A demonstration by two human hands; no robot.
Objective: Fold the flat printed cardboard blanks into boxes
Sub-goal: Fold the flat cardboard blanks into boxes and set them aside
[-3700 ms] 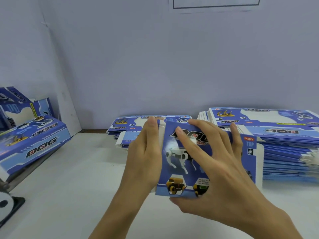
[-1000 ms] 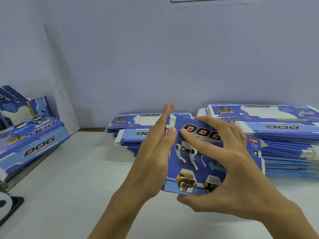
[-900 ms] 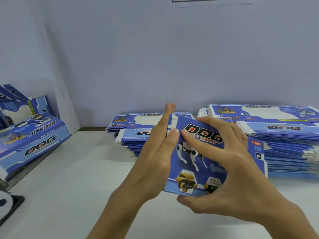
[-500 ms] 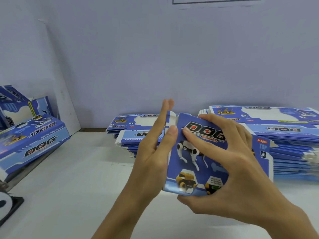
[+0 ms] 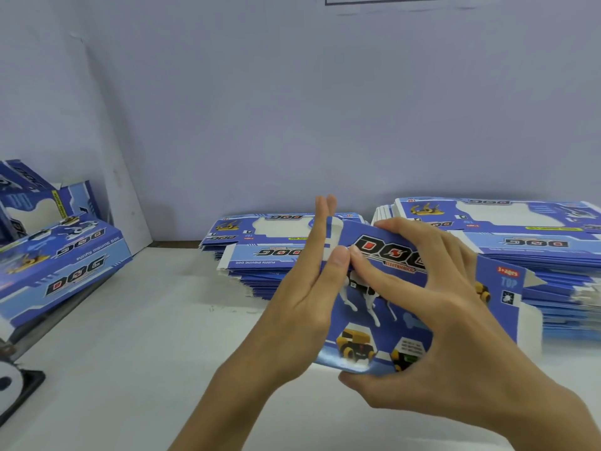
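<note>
Two hands work one half-formed box (image 5: pixel 383 307) at centre-right of the frame, just above the white counter (image 5: pixel 130 369). The right hand (image 5: pixel 455 333) grasps it: thumb hooked under the lower edge, fingers spread and curled over the printed face with the dog picture. The left hand (image 5: pixel 302 307) is released, its fingers straight and pressed flat against the box's left end, where a white flap (image 5: pixel 335 239) shows beside the fingertips.

The step in hand looks like closing that left end. To do it well, the person would probably keep the right-hand grip firm enough that the body stays square, but not so hard that the face bows inward. The flat left palm should push the flap evenly along its crease, so the tab slides inside the wall rather than buckling outside it.

Much is hidden. The left hand covers the end being closed, so whether the tab is tucked cannot be told. The right end of the box, with its white flap (image 5: pixel 530 323), is blurred, and the box's back and underside face away. Behind lie two stacks of flat blanks (image 5: pixel 260 245), the right stack (image 5: pixel 527 242) cut off by the frame edge. Folded boxes (image 5: pixel 61 265) sit at far left, partly out of view, above a dark object (image 5: pixel 16 388) too cropped to name.
</note>
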